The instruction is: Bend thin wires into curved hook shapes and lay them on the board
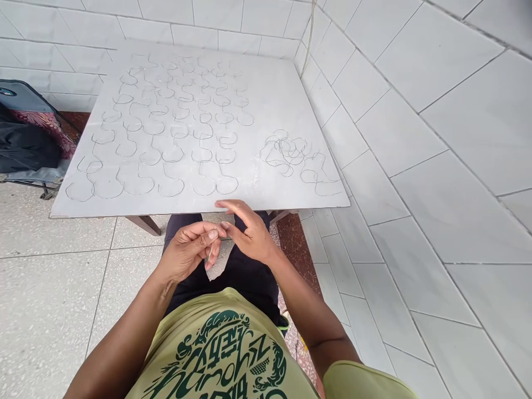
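Note:
My left hand is closed in a pinch just off the table's near edge, above my lap. Whatever lies between its thumb and fingers, if anything, is too small or hidden to make out. My right hand meets it at the fingertips, its thumb close to the left fingers and its other fingers stretched out and apart. Ahead of both hands, many thin curved wire-like pieces lie in rows on the white tabletop. A tangled heap of similar thin pieces sits at the right, with a few looser ones beside it.
White tiled walls stand behind the table and along its right side. At the left is a folding chair with a dark bag or cloth on it. A wooden table leg shows under the front edge. The floor is speckled.

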Demonstrator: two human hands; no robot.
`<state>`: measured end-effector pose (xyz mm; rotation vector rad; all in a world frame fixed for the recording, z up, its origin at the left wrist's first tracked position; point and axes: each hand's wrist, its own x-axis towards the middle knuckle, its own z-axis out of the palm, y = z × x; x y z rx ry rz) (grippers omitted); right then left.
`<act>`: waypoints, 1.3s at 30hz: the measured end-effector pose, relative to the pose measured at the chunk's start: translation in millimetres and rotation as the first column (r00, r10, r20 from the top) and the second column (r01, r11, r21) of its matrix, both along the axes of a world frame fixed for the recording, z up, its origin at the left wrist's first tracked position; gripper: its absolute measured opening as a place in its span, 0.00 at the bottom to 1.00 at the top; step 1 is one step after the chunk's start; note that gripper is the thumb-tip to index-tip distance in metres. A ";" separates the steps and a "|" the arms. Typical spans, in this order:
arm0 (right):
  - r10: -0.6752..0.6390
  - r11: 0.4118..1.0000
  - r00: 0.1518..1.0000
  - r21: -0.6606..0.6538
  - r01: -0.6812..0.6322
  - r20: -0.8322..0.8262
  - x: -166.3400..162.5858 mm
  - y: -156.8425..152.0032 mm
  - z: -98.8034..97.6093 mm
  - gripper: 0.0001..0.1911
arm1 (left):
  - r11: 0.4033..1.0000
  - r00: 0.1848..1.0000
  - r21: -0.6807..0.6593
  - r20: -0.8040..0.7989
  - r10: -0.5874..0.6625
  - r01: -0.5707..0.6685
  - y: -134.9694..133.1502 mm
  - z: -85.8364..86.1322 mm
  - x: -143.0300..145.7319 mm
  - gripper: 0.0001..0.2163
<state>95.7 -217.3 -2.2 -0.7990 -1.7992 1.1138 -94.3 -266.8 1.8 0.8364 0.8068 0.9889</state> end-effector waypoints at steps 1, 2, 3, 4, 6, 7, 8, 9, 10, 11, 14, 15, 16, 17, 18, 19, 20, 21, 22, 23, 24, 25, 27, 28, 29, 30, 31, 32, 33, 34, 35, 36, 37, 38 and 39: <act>0.053 0.999 0.998 -0.004 -0.052 0.028 0.6 3.7 2.0 0.16 | 1.000 0.999 -0.026 0.047 -0.014 0.015 -0.5 -3.2 0.2 0.08; 0.088 0.996 0.995 -0.014 -0.088 0.049 1.3 6.8 2.7 0.15 | 0.999 0.996 -0.048 0.085 -0.018 0.022 -0.9 -6.7 0.3 0.08; 0.108 0.994 0.992 -0.023 -0.107 0.068 2.1 9.4 2.3 0.14 | 0.997 0.994 -0.068 0.110 -0.017 0.025 -1.3 -10.0 0.2 0.08; 0.119 0.993 0.989 -0.024 -0.117 0.087 3.1 11.5 1.1 0.15 | 0.996 0.992 -0.085 0.124 -0.014 0.024 -1.6 -13.2 -0.5 0.08; 0.136 0.990 0.985 0.021 -0.139 0.109 5.4 14.7 -1.8 0.16 | 0.995 0.993 -0.096 0.121 -0.005 0.017 -1.7 -18.6 -3.2 0.09; 0.151 0.986 0.982 0.056 -0.159 0.117 6.5 16.0 -2.7 0.16 | 0.996 0.994 -0.092 0.112 -0.002 0.013 -1.5 -20.7 -5.1 0.09; 0.166 0.980 0.978 0.090 -0.178 0.124 7.5 17.0 -3.0 0.16 | 0.996 0.995 -0.086 0.105 0.000 0.009 -1.2 -22.3 -7.2 0.09; 0.182 0.974 0.974 0.109 -0.197 0.133 8.1 17.7 -2.6 0.16 | 0.997 0.995 -0.081 0.102 0.004 0.005 -0.8 -23.6 -9.3 0.08; 0.198 0.970 0.969 0.111 -0.215 0.145 8.5 18.2 -1.6 0.14 | 0.997 0.995 -0.077 0.103 0.007 0.001 -0.3 -24.5 -11.2 0.08; 0.214 0.969 0.964 0.094 -0.230 0.161 8.6 18.5 -0.2 0.14 | 0.997 0.994 -0.077 0.107 0.009 -0.001 0.3 -25.0 -12.7 0.08; 0.239 0.968 0.951 0.033 -0.250 0.195 8.1 18.9 4.0 0.11 | 0.996 0.995 -0.087 0.104 0.010 -0.001 2.1 -25.1 -14.5 0.08; 0.227 0.971 0.954 0.035 -0.238 0.195 8.0 19.2 5.2 0.10 | 0.996 0.995 -0.091 0.097 0.012 -0.003 2.7 -24.9 -14.6 0.09; 0.206 0.975 0.959 0.043 -0.218 0.193 8.1 19.6 6.2 0.11 | 0.995 0.996 -0.096 0.092 0.024 -0.015 3.3 -24.7 -14.7 0.11; 0.183 0.979 0.963 0.052 -0.197 0.196 8.4 20.2 7.3 0.11 | 0.994 0.995 -0.101 0.090 0.044 -0.035 3.8 -24.5 -14.9 0.13; 0.158 0.983 0.966 0.059 -0.173 0.203 9.0 20.9 8.4 0.11 | 0.993 0.993 -0.104 0.091 0.074 -0.064 4.1 -24.3 -15.3 0.16; 0.138 0.986 0.967 0.062 -0.155 0.213 9.7 21.7 9.5 0.11 | 0.990 0.990 -0.100 0.094 0.109 -0.100 4.2 -24.0 -15.8 0.20; 0.128 0.987 0.966 0.062 -0.145 0.227 10.4 22.5 10.5 0.11 | 0.986 0.985 -0.088 0.091 0.146 -0.138 4.1 -23.5 -16.4 0.22; 0.126 0.988 0.962 0.062 -0.145 0.243 11.2 23.4 11.5 0.12 | 0.982 0.980 -0.066 0.081 0.180 -0.175 3.7 -22.6 -17.1 0.23; 0.129 0.987 0.957 0.062 -0.150 0.260 11.8 24.3 12.2 0.12 | 0.978 0.976 -0.033 0.061 0.210 -0.208 3.2 -21.4 -17.7 0.23; 0.135 0.985 0.952 0.064 -0.158 0.275 12.2 25.1 12.6 0.13 | 0.971 0.971 0.005 0.035 0.237 -0.237 2.7 -19.7 -18.4 0.20; 0.142 0.984 0.947 0.067 -0.168 0.289 12.5 26.0 12.8 0.14 | 0.964 0.965 0.042 0.007 0.261 -0.261 2.2 -17.5 -19.0 0.18; 0.148 0.982 0.942 0.072 -0.177 0.300 12.7 26.9 12.7 0.14 | 0.959 0.961 0.072 -0.020 0.277 -0.274 2.0 -14.9 -19.6 0.15; 0.157 0.977 0.937 0.091 -0.194 0.312 13.1 28.7 12.5 0.15 | 0.959 0.960 0.100 -0.071 0.271 -0.264 2.2 -8.9 -21.2 0.13; 0.164 0.973 0.936 0.107 -0.206 0.312 13.6 29.7 12.5 0.15 | 0.965 0.963 0.101 -0.095 0.251 -0.242 2.6 -5.9 -22.3 0.12; 0.177 0.966 0.933 0.125 -0.225 0.314 14.3 30.6 12.9 0.15 | 0.971 0.967 0.096 -0.112 0.227 -0.217 3.1 -3.2 -23.5 0.12; 0.196 0.958 0.927 0.141 -0.251 0.319 15.3 31.4 13.7 0.15 | 0.977 0.971 0.087 -0.119 0.206 -0.197 3.7 -1.0 -24.7 0.12; 0.220 0.947 0.919 0.154 -0.282 0.326 16.5 32.0 14.9 0.16 | 0.980 0.974 0.075 -0.113 0.194 -0.187 4.3 0.4 -25.8 0.11; 0.249 0.935 0.908 0.160 -0.315 0.337 17.9 32.6 16.5 0.16 | 0.981 0.977 0.061 -0.096 0.191 -0.186 4.8 1.2 -26.6 0.11; 0.278 0.923 0.895 0.160 -0.349 0.350 19.3 32.9 18.3 0.17 | 0.980 0.978 0.045 -0.070 0.194 -0.192 5.2 1.1 -27.1 0.10; 0.306 0.911 0.880 0.156 -0.381 0.364 20.6 33.1 20.3 0.17 | 0.980 0.979 0.028 -0.039 0.198 -0.197 5.5 0.5 -27.1 0.10; 0.330 0.901 0.866 0.150 -0.408 0.375 21.8 33.3 22.3 0.18 | 0.980 0.980 0.009 -0.010 0.201 -0.201 5.8 -0.5 -26.6 0.09; 0.352 0.890 0.854 0.143 -0.432 0.384 22.7 33.4 24.2 0.18 | 0.979 0.979 -0.009 0.015 0.202 -0.202 5.9 -1.7 -25.7 0.09; 0.374 0.880 0.841 0.136 -0.455 0.392 23.5 33.6 25.8 0.18 | 0.979 0.979 -0.026 0.038 0.202 -0.202 5.9 -2.9 -24.5 0.09; 0.392 0.871 0.829 0.128 -0.474 0.399 24.1 34.0 27.2 0.18 | 0.978 0.977 -0.042 0.060 0.206 -0.204 5.9 -3.7 -23.1 0.08; 0.407 0.864 0.818 0.121 -0.489 0.407 24.6 34.6 28.3 0.17 | 0.976 0.974 -0.059 0.079 0.213 -0.209 5.7 -4.2 -21.6 0.08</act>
